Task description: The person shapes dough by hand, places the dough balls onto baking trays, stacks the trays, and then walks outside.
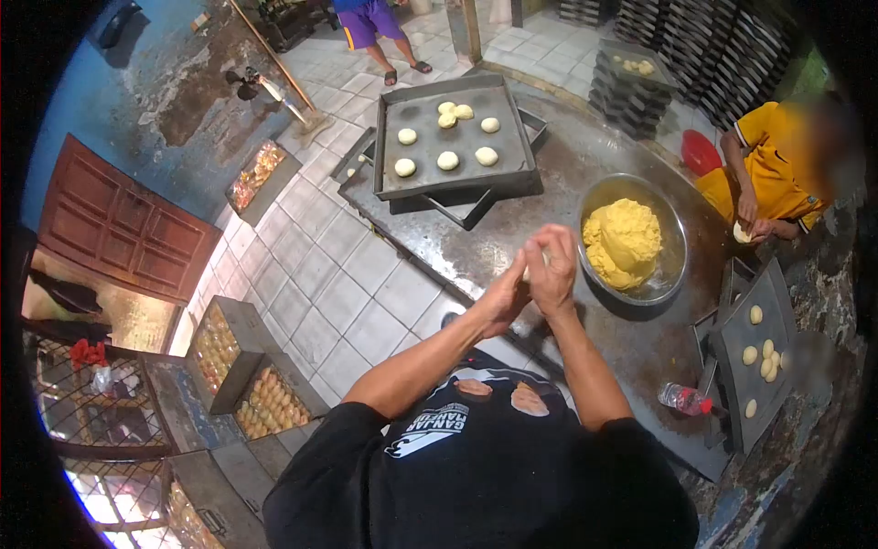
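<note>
My left hand (503, 298) and my right hand (554, 267) are pressed palm to palm above the table's near edge. A pale bit of dough shows between them, mostly hidden by the fingers. Just right of my hands, a steel bowl (678, 265) holds a big mound of yellow dough (624, 240). Beyond my hands lies a square dark tray (425, 110) with several pale dough balls, such as one ball (447, 161) in its front row. Some balls touch in a cluster near the tray's middle.
The worn metal table (540, 206) carries a second tray (741, 366) of dough balls and a red-capped bottle (684, 399) at right. A person in yellow (764, 156) handles dough there. Pastry-filled boxes (273, 403) stand at left. Another person's legs (389, 50) show behind.
</note>
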A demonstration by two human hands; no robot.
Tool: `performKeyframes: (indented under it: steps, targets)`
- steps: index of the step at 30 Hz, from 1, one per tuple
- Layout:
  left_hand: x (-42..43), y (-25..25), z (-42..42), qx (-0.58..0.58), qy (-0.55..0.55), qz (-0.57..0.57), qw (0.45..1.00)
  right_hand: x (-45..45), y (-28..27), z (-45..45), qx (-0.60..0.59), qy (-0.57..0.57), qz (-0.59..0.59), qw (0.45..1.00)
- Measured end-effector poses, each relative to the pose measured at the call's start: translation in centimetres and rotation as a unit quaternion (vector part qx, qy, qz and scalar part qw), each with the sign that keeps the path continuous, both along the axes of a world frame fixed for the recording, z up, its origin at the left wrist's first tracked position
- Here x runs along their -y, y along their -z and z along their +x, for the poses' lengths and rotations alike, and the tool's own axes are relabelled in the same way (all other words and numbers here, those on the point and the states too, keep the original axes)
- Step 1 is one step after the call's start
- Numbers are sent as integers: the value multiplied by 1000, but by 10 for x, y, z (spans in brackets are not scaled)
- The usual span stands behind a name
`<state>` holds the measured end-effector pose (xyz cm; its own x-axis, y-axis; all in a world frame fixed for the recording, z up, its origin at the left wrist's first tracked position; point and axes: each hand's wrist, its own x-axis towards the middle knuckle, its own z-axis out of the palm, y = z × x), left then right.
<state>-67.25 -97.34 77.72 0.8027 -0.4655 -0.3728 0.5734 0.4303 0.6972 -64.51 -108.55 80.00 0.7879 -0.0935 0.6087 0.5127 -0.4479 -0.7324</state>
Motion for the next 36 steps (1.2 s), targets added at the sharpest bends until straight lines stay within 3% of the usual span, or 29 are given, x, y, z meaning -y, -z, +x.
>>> performKeyframes:
  steps: [1,2,3,4,5,8,9,11,12,13,15,16,18,19,21,22,23,24,25,26,27,29,30,32,36]
  targets:
    - [-6,9,8,-8,-1,-3,1000,-10,3,3,-8,-1,-3,1000]
    - [-14,18,26,7,-22,-124,992,-24,6,8,31,-75,-19,996]
    - [-26,-1,43,-5,-49,-190,980,-34,7,16,68,-149,-37,986]
    - [-37,-20,60,-16,-73,-257,963,-38,9,37,95,-150,-63,982]
    - [-44,-13,72,-22,-76,-264,961,-41,10,58,122,-150,-88,977]
    - [-61,7,111,-37,-80,-122,989,-68,22,122,-31,-90,-18,995]
    - [-75,10,132,-43,-82,-130,987,-89,20,132,-37,-92,-27,995]
    - [-110,16,177,-75,-82,-417,902,-127,19,150,62,-142,-92,984]
    - [-122,20,194,-83,-90,-427,896,-138,20,175,93,-145,-119,978]
    - [-135,24,208,-80,-97,-372,920,-146,32,201,-3,-201,-54,978]
    - [-161,34,238,-72,-110,-254,958,-167,42,252,-140,-144,-52,978]
    - [-168,42,247,-98,-132,-211,963,-186,43,264,-150,-153,-60,975]
    - [-208,48,292,-96,-158,-223,957,-230,47,282,-4,-191,-142,971]
    - [-232,43,312,-89,-175,-227,954,-245,66,293,-21,-212,-120,970]
    - [-273,26,337,-121,-175,-215,953,-262,81,339,-174,-191,-89,962]
    - [-288,29,349,-104,-171,-169,965,-271,93,371,-180,-195,-97,959]
    - [-298,35,359,-87,-168,-120,975,-280,109,407,-398,-206,143,882]
    - [-300,52,364,-65,-215,-19,974,-290,122,442,-573,-187,368,708]
    - [-310,56,363,-70,-220,-22,973,-302,118,474,-615,-207,381,659]
    - [-324,59,359,-12,-229,22,973,-317,121,501,-587,-218,312,715]
    - [-338,61,355,47,-236,68,968,-331,126,526,-532,-194,109,817]
    - [-363,63,350,40,-245,63,967,-352,153,570,-351,-177,-112,913]
    - [-373,58,350,44,-248,109,962,-360,169,586,-353,-179,-116,911]
    - [-388,62,343,46,-250,155,955,-374,197,606,-85,-193,-354,911]
    - [-412,77,330,59,-274,198,939,-393,211,622,4,-225,-371,901]
